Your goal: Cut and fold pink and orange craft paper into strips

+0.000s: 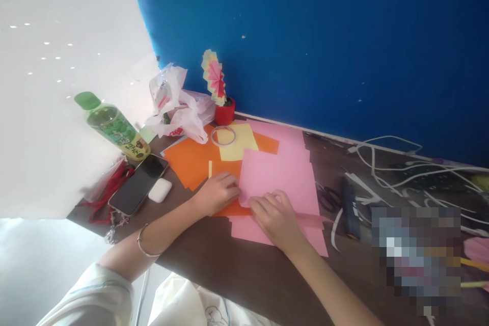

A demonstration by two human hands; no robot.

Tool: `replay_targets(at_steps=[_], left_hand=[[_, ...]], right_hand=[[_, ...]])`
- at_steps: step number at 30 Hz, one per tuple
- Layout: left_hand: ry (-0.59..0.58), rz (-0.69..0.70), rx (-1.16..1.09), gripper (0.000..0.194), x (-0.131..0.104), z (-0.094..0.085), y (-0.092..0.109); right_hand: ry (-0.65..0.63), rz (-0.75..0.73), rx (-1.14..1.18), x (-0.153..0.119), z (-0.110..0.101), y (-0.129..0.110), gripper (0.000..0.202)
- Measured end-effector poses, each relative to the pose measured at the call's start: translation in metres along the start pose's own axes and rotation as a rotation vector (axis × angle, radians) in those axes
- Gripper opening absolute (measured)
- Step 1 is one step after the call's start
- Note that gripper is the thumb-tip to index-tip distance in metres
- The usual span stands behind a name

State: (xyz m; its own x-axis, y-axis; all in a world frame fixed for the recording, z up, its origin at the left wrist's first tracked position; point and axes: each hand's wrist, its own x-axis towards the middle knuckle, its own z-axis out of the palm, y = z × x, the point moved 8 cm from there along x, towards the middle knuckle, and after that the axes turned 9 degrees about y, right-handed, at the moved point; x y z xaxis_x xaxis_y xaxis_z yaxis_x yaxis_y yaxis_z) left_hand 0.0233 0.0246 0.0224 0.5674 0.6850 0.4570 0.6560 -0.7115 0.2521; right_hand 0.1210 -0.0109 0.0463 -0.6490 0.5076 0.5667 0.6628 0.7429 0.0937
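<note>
Item: one pink sheet, uppermost of several pink papers on the dark table, its near left part also over orange paper; looks nearly square from where I stand, long axis not certain. Relation: the sheet lies to the right of the left hand and ahead of the right hand; both sit close to its near left corner, and which is nearer I cannot tell. Left hand: fingers curled at the left edge, forearm angled in, bracelet on the wrist. Right hand: palm down, fingers bent and pointing left across the near edge. Grip: fingers at the paper, but whether either hand pinches it I cannot tell. Beyond: yellow paper, a ring lying partly on it, red pot. Far left: phone, bottle. Right: scissors.
</note>
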Motion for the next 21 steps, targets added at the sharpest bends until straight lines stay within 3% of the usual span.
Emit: replay_targets(at_steps=[13, 17, 21], left_hand=[[-0.097, 0.022, 0.021, 0.021, -0.002, 0.008, 0.002], [-0.088, -0.079, -0.024, 0.022, 0.000, 0.006, -0.010], [-0.067, -0.221, -0.055, 0.022, 0.001, 0.005, -0.025]], right_hand=[[-0.069, 0.039, 0.010, -0.006, 0.002, 0.005, 0.015], [-0.127, 0.075, -0.044, -0.021, -0.005, 0.025, 0.017], [-0.079, 0.185, -0.086, -0.046, -0.020, 0.059, 0.015]])
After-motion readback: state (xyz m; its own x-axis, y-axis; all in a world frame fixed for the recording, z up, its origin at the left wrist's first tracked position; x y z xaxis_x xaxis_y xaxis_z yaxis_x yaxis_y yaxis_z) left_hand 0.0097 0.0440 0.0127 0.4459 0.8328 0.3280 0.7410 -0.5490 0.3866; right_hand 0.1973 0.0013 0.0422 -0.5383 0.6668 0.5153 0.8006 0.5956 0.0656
